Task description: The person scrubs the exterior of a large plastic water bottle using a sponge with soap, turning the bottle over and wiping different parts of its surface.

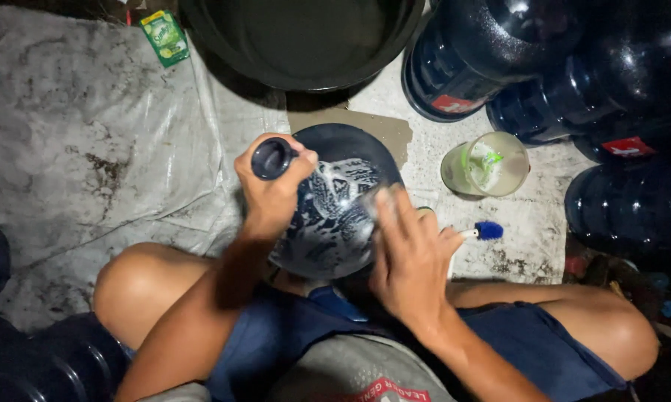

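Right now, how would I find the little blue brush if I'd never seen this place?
Start at the soapy dark water jug the right hand rubs. Just right of that hand, on the pale floor below the cloudy plastic cup, lies the small brush, the only thing with bright blue bristles.

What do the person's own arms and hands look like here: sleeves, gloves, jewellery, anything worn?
Both hands are bare: the left hand and right hand show no gloves, rings or watch. Both forearms are bare too, with no sleeves reaching them. Soap foam wets the right hand's fingers. Lower down, the person wears dark blue shorts.
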